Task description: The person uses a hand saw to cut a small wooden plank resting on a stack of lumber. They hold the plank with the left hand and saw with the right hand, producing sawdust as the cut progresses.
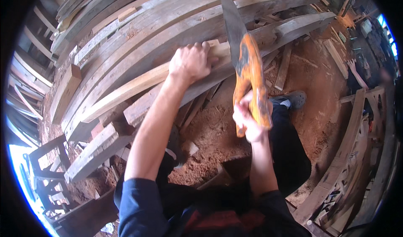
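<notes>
My right hand is wrapped round the worn orange handle of a hand saw. The saw's grey blade points away from me and rises past the end of a pale strip of wood. Whether its teeth touch the wood, I cannot tell. Over that strip, close to its right end, lies my left hand, its fingers curled down round the far side. The strip rests along a stack of long grey timber beams. Parts of the left fingertips are hidden behind the knuckles.
Sawdust covers the ground by my shoes. A short wood block stands at the left, near a thick beam end. More long timbers lie at the right. Another person's arm shows at the far right.
</notes>
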`<state>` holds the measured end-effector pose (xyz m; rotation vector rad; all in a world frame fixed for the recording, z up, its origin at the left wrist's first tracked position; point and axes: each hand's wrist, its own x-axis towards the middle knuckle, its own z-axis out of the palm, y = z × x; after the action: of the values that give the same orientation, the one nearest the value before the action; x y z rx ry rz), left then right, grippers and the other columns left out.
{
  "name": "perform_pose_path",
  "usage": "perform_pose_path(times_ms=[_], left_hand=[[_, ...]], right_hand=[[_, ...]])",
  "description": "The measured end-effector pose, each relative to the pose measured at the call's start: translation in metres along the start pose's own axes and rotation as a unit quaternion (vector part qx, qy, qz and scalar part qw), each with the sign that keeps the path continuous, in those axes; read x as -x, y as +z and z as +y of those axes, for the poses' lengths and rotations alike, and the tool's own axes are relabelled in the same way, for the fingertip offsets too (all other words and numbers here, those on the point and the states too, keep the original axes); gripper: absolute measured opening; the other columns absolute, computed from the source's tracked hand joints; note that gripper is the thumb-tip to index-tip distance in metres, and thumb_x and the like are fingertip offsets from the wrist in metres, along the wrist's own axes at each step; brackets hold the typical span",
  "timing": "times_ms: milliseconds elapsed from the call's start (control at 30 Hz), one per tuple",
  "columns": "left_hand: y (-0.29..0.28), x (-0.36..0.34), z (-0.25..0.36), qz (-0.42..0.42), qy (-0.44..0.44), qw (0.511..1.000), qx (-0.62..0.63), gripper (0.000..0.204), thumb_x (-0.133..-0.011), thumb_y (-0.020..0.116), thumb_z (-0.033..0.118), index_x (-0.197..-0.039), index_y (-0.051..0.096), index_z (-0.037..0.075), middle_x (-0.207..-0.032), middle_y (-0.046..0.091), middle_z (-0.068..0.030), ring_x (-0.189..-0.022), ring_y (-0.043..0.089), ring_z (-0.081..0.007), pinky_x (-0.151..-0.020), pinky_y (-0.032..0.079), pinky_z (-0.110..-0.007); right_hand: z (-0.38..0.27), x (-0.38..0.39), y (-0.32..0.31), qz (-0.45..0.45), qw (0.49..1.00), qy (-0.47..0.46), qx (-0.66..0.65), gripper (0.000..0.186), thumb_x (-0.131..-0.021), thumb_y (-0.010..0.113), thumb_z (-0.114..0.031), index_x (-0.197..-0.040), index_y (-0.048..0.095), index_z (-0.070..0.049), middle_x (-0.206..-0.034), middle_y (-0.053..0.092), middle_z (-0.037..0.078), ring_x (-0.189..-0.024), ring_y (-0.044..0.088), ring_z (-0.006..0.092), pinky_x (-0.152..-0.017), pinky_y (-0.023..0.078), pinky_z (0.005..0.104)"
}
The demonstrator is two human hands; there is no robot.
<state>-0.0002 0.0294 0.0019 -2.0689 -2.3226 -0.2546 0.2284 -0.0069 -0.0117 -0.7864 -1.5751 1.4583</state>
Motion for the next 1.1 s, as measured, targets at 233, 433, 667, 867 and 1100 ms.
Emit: perform_pose_path(times_ms=[233,433,667,867,1100], left_hand=[[-0.011,-0.009,0.012,-0.018,-0.028,0.999,-0.009,0.047,-0.091,0.054,0.045,-0.108,0.058,0.0,-0.099,0.067,-0.0204,-0.093,0.067,-0.0351,-0.08,0.054,-0.045],[-0.011,-0.013,0.0,-0.01,-0.06,0.998,-0.016,0.052,-0.093,0.052,0.047,-0.107,0.057,-0.003,-0.098,0.067,-0.0222,-0.09,0.068,-0.0344,-0.077,0.054,-0.045],[-0.007,-0.005,0.01,0.023,-0.014,1.0,-0.009,0.043,-0.09,0.057,0.041,-0.105,0.055,0.0,-0.094,0.066,-0.0196,-0.088,0.068,-0.0341,-0.075,0.055,-0.043],[0.002,-0.004,0.007,0.059,-0.012,0.998,0.011,0.043,-0.09,0.056,0.042,-0.104,0.055,0.001,-0.094,0.066,-0.02,-0.088,0.066,-0.0371,-0.075,0.054,-0.046],[-0.002,-0.006,0.008,0.062,-0.015,0.998,0.003,0.045,-0.089,0.057,0.042,-0.105,0.055,0.0,-0.097,0.066,-0.0205,-0.088,0.066,-0.0372,-0.075,0.054,-0.045]], right_hand=[[-0.001,0.073,0.001,0.029,0.998,-0.06,0.013,0.027,-0.073,0.08,-0.016,-0.071,0.055,-0.006,-0.053,0.052,0.003,-0.046,0.051,0.0155,-0.046,0.04,0.0294],[-0.022,0.027,-0.015,-0.028,1.0,-0.006,-0.006,0.023,-0.078,0.077,-0.01,-0.075,0.054,-0.004,-0.06,0.053,0.002,-0.051,0.05,0.0097,-0.048,0.039,0.0262],[0.015,0.068,-0.035,-0.098,0.991,-0.091,-0.004,0.024,-0.078,0.07,0.004,-0.087,0.05,-0.005,-0.067,0.048,0.003,-0.054,0.047,0.0143,-0.054,0.041,0.0296],[-0.023,0.07,-0.042,-0.049,0.963,-0.157,-0.213,0.029,-0.08,0.072,0.002,-0.095,0.048,-0.004,-0.069,0.051,0.005,-0.059,0.051,0.0159,-0.061,0.045,0.0331],[-0.015,0.063,-0.045,-0.026,0.962,-0.114,-0.246,0.025,-0.08,0.07,0.003,-0.086,0.046,-0.002,-0.064,0.049,0.005,-0.052,0.047,0.0136,-0.055,0.043,0.0296]])
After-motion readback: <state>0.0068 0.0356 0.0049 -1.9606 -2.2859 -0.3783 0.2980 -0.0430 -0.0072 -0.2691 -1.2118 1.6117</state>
